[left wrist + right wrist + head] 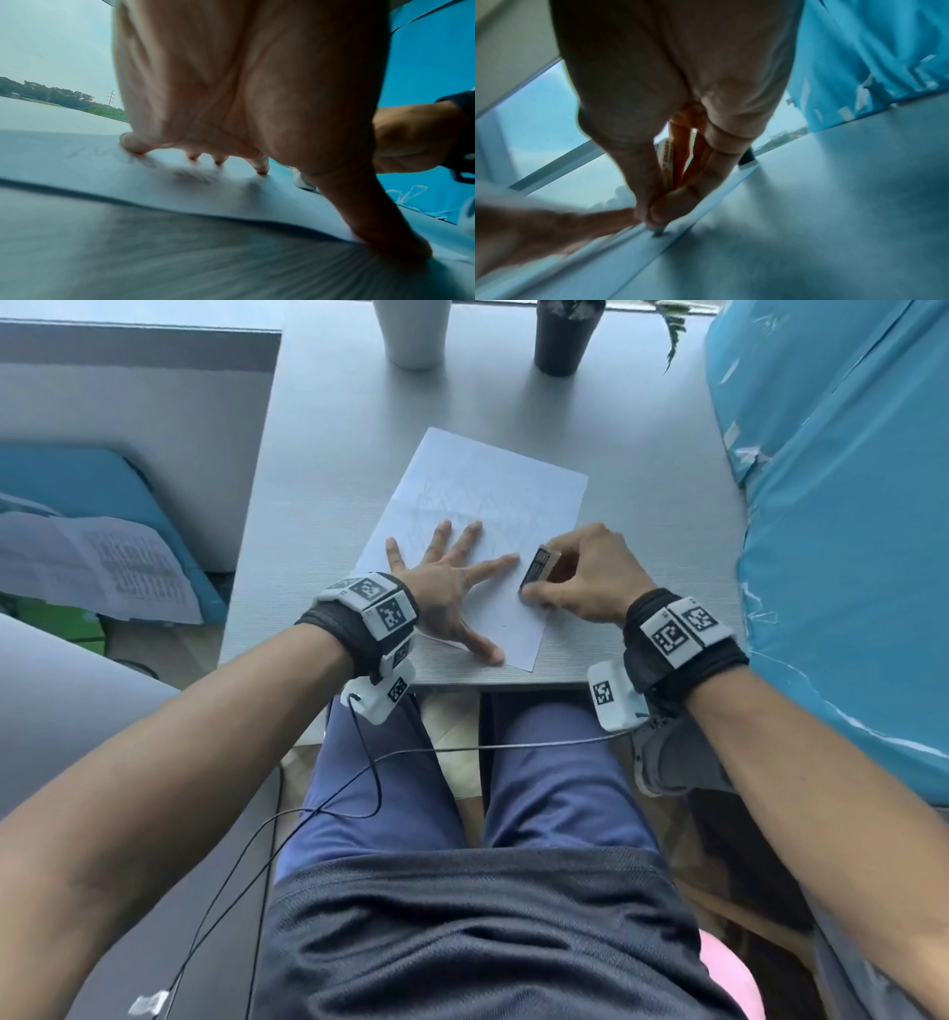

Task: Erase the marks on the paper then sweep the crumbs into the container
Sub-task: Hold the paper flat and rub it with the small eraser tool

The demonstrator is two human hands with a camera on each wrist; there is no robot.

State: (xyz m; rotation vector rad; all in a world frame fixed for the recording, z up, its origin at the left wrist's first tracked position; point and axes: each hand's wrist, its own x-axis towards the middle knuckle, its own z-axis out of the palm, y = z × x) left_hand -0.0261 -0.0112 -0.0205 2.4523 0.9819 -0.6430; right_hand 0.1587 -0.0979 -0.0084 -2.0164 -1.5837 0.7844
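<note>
A white sheet of paper (477, 505) with faint pencil scribbles lies tilted on the grey table (318, 505). My left hand (452, 588) lies flat on the sheet's near-left part, fingers spread and straight, holding it down. My right hand (580, 580) pinches a small eraser (536, 564) in a printed sleeve and stands it on the paper near the right edge. In the left wrist view, grey marks (195, 174) show under the left hand (231, 101). The right wrist view shows the eraser (667, 160) between thumb and fingers of the right hand (670, 121), its tip on the paper (628, 249).
A white cup (411, 331) and a dark pot with a plant (565, 336) stand at the table's far edge. Blue plastic sheeting (847, 505) rises along the right side. A printed paper (102, 567) lies off to the left. Cables cross my lap.
</note>
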